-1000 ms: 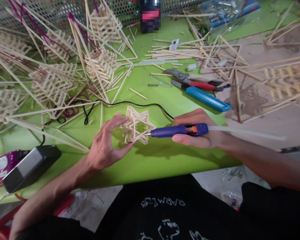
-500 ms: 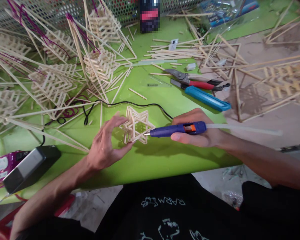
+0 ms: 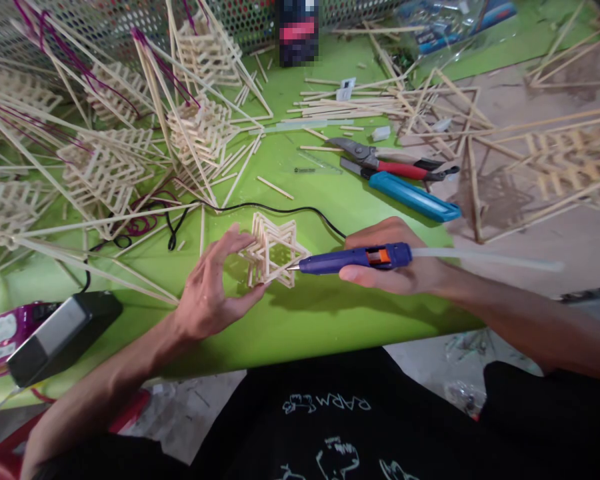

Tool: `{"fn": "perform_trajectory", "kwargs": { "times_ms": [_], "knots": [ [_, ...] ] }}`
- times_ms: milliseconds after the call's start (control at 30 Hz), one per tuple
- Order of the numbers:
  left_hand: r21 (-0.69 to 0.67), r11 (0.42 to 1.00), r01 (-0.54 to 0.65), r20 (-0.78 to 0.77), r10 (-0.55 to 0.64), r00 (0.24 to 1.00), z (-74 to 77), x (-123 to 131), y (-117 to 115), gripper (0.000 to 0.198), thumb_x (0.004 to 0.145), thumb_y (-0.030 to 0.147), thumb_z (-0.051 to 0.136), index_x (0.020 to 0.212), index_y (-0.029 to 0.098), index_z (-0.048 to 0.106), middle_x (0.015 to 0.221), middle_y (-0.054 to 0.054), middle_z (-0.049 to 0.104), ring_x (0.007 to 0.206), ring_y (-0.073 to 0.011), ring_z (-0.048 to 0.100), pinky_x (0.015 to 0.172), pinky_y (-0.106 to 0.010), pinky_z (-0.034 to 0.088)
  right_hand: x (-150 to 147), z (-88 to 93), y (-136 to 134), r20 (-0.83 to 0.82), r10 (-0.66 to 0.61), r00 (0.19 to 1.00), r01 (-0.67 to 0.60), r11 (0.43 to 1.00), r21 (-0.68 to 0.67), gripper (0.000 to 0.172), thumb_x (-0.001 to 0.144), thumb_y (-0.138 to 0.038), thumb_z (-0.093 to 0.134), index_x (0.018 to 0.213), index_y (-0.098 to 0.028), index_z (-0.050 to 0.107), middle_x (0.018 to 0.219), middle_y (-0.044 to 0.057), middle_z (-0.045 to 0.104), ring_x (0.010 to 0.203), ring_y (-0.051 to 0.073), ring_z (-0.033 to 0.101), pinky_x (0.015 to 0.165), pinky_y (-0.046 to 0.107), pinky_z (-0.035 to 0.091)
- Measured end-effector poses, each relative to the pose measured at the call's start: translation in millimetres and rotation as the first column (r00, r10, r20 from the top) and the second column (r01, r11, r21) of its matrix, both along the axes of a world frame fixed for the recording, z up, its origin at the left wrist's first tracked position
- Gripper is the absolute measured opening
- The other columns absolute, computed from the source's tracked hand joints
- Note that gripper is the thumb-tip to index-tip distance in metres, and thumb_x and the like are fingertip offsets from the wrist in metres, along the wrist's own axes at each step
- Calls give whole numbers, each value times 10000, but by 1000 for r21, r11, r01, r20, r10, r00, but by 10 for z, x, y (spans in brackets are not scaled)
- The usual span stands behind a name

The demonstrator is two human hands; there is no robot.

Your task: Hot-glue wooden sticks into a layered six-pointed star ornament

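A small star-shaped stack of wooden sticks (image 3: pixel 271 257) stands on the green table (image 3: pixel 310 320). My left hand (image 3: pixel 210 290) cups it from the left, thumb and fingertips pinching its sides. My right hand (image 3: pixel 397 263) is wrapped round a blue glue gun (image 3: pixel 353 259) with an orange trigger. The gun's metal tip touches the right side of the stick stack. A clear glue stick (image 3: pixel 485 258) juts out of the gun's rear to the right.
Several larger stick frames with purple wire (image 3: pixel 105 147) crowd the left. Red-handled pliers (image 3: pixel 395 165) and a blue utility knife (image 3: pixel 413 198) lie behind the gun. A black cord (image 3: pixel 280 208) crosses the table. A black box (image 3: pixel 63 333) sits front left. Loose sticks (image 3: pixel 350 107) lie at the back.
The glue gun and my right hand have shifted slightly to the left toward the stick stack. My left hand has stayed in place.
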State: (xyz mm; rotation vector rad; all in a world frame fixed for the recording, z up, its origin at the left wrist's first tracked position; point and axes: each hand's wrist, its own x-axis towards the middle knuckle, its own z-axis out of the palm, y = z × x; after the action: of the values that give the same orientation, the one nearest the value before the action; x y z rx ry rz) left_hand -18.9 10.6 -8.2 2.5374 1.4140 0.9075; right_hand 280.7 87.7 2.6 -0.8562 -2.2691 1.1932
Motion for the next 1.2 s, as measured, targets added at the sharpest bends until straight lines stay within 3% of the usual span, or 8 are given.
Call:
{"fn": "perform_trajectory", "kwargs": {
  "times_ms": [400,600,900,1200],
  "knots": [
    [3,1000,-18,2,18,1000,1,7,-8,1069,787,210,824,1596,124,131,1266,-187,686,1203,-282,673,1028,-497,589,-4,84,0,67,35,997,-38,998,55,438,919,-500,623,620,-189,551,525,-42,445,477,67,346,485,256,270],
    [-10,999,-53,-12,52,999,8,10,-22,1068,806,232,813,1603,169,105,1279,-164,689,1187,-284,684,962,-472,632,-4,71,10,5,47,999,-47,985,167,392,914,-463,643,641,-197,555,518,-45,439,466,72,337,481,253,271],
    [4,999,-37,-9,37,999,18,20,-11,1074,799,196,813,1602,172,99,1270,-164,690,1197,-273,680,1003,-478,611,-16,154,-51,64,31,997,-41,987,156,379,935,-510,614,692,-223,573,547,-43,453,496,92,365,520,273,291],
    [2,999,-46,5,46,999,-2,12,-22,1062,802,222,813,1603,181,116,1275,-154,692,1194,-284,681,1013,-503,604,8,72,-23,2,86,996,-84,974,209,345,921,-504,634,728,-228,564,559,-48,473,490,93,384,496,265,294]
  ]
}}
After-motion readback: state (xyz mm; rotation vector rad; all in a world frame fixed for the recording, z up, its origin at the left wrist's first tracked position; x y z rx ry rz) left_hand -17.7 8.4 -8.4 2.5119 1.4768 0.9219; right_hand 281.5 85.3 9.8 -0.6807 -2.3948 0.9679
